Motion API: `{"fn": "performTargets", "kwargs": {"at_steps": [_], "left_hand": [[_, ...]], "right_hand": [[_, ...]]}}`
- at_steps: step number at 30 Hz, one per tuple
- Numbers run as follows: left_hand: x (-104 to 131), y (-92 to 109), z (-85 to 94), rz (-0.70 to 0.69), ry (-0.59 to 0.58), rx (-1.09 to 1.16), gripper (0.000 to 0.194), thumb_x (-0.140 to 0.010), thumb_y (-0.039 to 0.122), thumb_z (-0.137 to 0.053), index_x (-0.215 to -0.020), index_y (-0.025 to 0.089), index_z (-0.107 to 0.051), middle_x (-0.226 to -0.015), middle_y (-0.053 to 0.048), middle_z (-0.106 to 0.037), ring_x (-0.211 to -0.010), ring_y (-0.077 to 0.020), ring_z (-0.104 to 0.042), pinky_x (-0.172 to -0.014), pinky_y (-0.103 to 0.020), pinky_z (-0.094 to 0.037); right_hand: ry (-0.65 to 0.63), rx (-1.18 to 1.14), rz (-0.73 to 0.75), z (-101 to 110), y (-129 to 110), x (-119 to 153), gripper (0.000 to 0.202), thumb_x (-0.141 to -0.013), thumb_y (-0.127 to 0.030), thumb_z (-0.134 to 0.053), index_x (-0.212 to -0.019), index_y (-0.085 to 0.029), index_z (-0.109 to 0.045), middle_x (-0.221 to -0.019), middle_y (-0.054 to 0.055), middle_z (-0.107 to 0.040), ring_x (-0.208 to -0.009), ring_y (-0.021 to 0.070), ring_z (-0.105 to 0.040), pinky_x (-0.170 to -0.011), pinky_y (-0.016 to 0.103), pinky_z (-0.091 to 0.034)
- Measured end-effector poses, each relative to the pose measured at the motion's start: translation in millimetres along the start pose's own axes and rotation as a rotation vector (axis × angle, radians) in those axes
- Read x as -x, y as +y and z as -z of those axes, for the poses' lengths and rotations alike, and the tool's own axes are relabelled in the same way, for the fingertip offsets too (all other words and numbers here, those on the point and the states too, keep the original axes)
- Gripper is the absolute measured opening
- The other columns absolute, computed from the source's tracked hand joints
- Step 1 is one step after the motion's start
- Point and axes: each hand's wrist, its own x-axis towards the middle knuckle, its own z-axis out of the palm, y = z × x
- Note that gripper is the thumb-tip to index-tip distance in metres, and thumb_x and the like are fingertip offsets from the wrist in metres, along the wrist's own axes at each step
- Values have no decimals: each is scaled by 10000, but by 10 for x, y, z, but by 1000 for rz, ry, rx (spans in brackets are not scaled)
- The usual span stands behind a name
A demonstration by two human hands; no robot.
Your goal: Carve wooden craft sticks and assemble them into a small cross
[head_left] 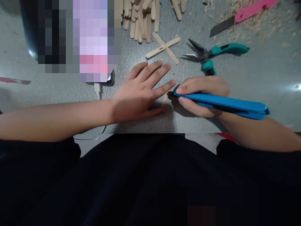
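My left hand (141, 88) lies flat on the grey tabletop with its fingers spread. Between its little-side fingers and the thumb a short part of a wooden craft stick (165, 99) shows; the rest is hidden under the hand. My right hand (202, 94) is closed around a blue utility knife (223, 102), whose dark narrow tip meets the stick close to a left fingertip. Just beyond my left hand, two craft sticks (166, 47) lie crossed as an X, one with a small slot cut in it. Pliers with teal handles (205, 55) rest open beyond my right hand.
A pile of craft sticks (140, 22) lies at the back. A small saw with a pink handle (251, 11) sits among wood shavings (225, 18) at back right. At left are a white charging cable (97, 88), a blurred-out device and a pink-handled brush (14, 80).
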Motion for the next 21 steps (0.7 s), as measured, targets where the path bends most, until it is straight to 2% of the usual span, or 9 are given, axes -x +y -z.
{"fn": "performTargets", "kwargs": {"at_steps": [4,7,9,10,12,16,18,21], "left_hand": [[4,5,24,-6,-21,-13,788,-1016,506,-764,-1710,253,-489,-1841,-178,-405,-1721,-489,-342,-1362,-785,-280],[3,3,28,-1,-17,2,803,-1001,509,-778,-1705,248,-494,-1839,-181,-410,-1725,-484,-332,-1377,-775,-260],[4,-5,18,4,-24,0,792,-1015,530,-753,-1709,260,-485,-1840,-155,-415,-1730,-463,-324,-1387,-761,-252],[4,-10,11,4,-19,-5,787,-1023,544,-739,-1711,266,-478,-1839,-142,-418,-1731,-455,-322,-1388,-759,-252],[7,-23,-5,-3,-13,-17,799,-1025,565,-735,-1718,274,-463,-1841,-135,-414,-1728,-455,-321,-1379,-762,-261],[11,-53,-32,-24,12,-26,878,-957,554,-831,-1715,295,-471,-1833,-178,-416,-1705,-503,-354,-1345,-777,-294],[10,-64,-36,-25,23,-13,905,-929,547,-862,-1715,331,-470,-1834,-167,-419,-1704,-513,-354,-1343,-777,-294],[7,-71,-29,-19,6,2,901,-931,525,-861,-1720,349,-464,-1843,-159,-403,-1712,-519,-337,-1345,-789,-274]], "right_hand": [[15,56,9,-3,16,-31,375,-868,-207,-789,-1207,-367,-771,-975,-13,-863,-749,221,-816,-634,373,-651],[13,56,109,14,83,-93,394,-837,-192,-834,-1183,-370,-777,-904,-36,-857,-650,184,-788,-564,319,-624],[-19,61,151,29,153,-112,348,-848,-240,-856,-1152,-388,-775,-845,-57,-844,-597,164,-762,-515,301,-586],[-37,64,141,34,187,-108,315,-858,-278,-858,-1137,-397,-771,-829,-63,-839,-596,164,-760,-509,305,-578],[-71,73,32,33,238,-72,264,-884,-335,-847,-1126,-404,-769,-874,-54,-852,-676,188,-793,-581,336,-612],[-114,24,-86,0,255,13,230,-899,-428,-840,-1118,-395,-776,-921,-46,-855,-755,213,-813,-704,373,-663],[-79,31,-73,-7,220,12,249,-888,-432,-846,-1122,-391,-773,-910,-45,-848,-730,209,-801,-681,368,-648],[31,25,9,8,142,-31,256,-879,-318,-832,-1119,-365,-755,-865,-37,-827,-651,186,-755,-583,346,-565]]}}
